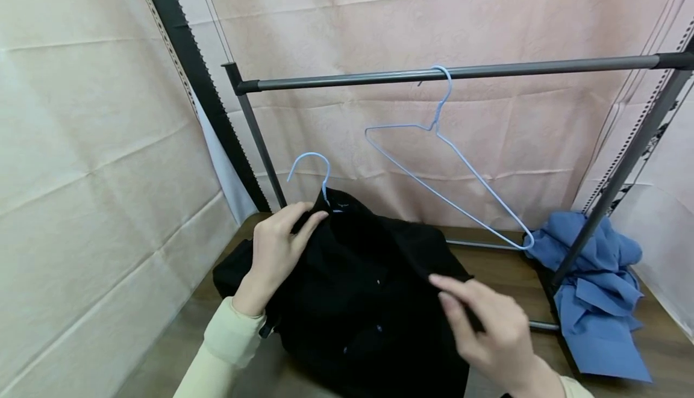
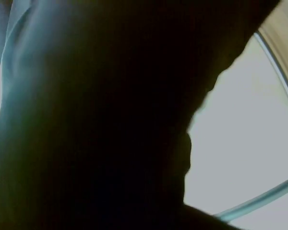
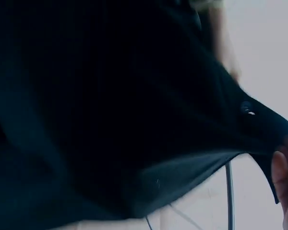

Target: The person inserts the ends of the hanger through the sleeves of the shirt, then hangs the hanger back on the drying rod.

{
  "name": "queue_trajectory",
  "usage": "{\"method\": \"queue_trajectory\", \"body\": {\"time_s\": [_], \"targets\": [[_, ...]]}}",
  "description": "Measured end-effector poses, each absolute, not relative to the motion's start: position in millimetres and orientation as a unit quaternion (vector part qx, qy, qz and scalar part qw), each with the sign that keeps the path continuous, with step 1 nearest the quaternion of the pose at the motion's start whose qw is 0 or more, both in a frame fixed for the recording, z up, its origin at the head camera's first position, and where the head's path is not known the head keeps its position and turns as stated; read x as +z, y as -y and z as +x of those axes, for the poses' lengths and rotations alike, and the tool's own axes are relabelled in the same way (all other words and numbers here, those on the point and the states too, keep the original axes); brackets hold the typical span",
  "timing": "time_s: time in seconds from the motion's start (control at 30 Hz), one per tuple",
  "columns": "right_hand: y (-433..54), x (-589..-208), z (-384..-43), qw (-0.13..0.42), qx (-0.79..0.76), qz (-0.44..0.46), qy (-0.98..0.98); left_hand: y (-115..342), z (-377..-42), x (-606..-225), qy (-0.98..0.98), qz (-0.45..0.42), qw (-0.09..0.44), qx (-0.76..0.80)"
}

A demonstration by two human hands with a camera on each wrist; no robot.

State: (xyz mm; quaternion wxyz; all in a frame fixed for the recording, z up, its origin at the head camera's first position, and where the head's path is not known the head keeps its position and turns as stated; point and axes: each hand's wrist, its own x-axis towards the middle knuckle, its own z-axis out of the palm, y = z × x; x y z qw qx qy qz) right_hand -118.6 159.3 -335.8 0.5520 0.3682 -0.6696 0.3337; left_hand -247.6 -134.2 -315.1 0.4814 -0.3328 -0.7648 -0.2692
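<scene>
A black buttoned shirt (image 1: 368, 301) spreads over the tabletop, its collar toward the back. Out of the collar rises the hook of a light blue hanger (image 1: 328, 169); the shirt hides the rest of it. My left hand (image 1: 276, 247) pinches the cloth at the collar, just beside the hook. Farther right, my right hand (image 1: 490, 332) holds the shirt's front edge between thumb and fingers. The right wrist view shows that edge pulled outward, with a button (image 3: 247, 108) near the thumb (image 3: 281, 170). Dark cloth fills most of the left wrist view, where no fingers can be made out.
Behind the shirt stands a dark metal rack with a top rail (image 1: 347, 80). A second light blue hanger (image 1: 438, 112) hangs bare from it. Crumpled blue cloth (image 1: 602, 307) lies at the right by the rack's leg. Pale curtains (image 1: 97, 205) enclose the wooden table.
</scene>
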Motion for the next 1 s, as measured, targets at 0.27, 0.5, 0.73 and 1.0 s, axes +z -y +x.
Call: {"method": "queue_trajectory", "body": {"time_s": [0.27,0.5,0.73,1.0], "targets": [[-159.3,-353.8,-126.8,0.425,0.354,0.425,0.716,130.5,-246.1,-305.0,0.694,-0.383,0.489,-0.364],[-184.5,-316.7,-137.5,0.562,0.356,0.312,0.678,128.8,-239.3,-298.2,0.667,-0.430,0.459,-0.399],[-210.1,-306.7,-155.3,0.380,0.338,0.293,0.810,126.0,-231.6,-296.7,0.651,-0.466,0.449,-0.398],[-214.3,-318.3,-161.0,0.318,0.249,0.277,0.872,123.6,-226.1,-299.4,0.669,-0.467,0.458,-0.353]]}}
